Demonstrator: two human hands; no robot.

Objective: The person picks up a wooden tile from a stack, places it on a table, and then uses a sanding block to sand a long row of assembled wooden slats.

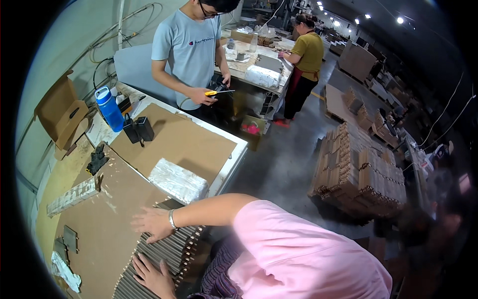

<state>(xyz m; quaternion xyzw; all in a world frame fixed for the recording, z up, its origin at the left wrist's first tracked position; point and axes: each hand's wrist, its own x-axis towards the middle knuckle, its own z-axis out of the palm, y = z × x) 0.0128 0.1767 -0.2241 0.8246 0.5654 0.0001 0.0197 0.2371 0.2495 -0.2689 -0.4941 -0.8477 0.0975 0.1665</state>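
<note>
A row of narrow grey strips with pale ends (172, 244) lies side by side along the table edge in front of me. My right hand (154, 224), with a silver bracelet at its wrist, rests at the far end of the row. Its fingers are spread, partly over the brown tabletop, and it grips nothing. My left hand (155, 279) lies flat on the nearer strips, its fingers stretched out and holding nothing. Past my right hand sits a block wrapped in whitish film (178, 180).
On the brown table (102, 224) are a long wrapped bar (73, 196), dark gloves (97, 160), small grey plates (70, 238) and a white cloth (65, 272). A blue bottle (109, 109) and black chargers (138, 129) stand beyond. A co-worker holds a yellow-handled tool (215, 93). Stacked strips (358, 174) stand right.
</note>
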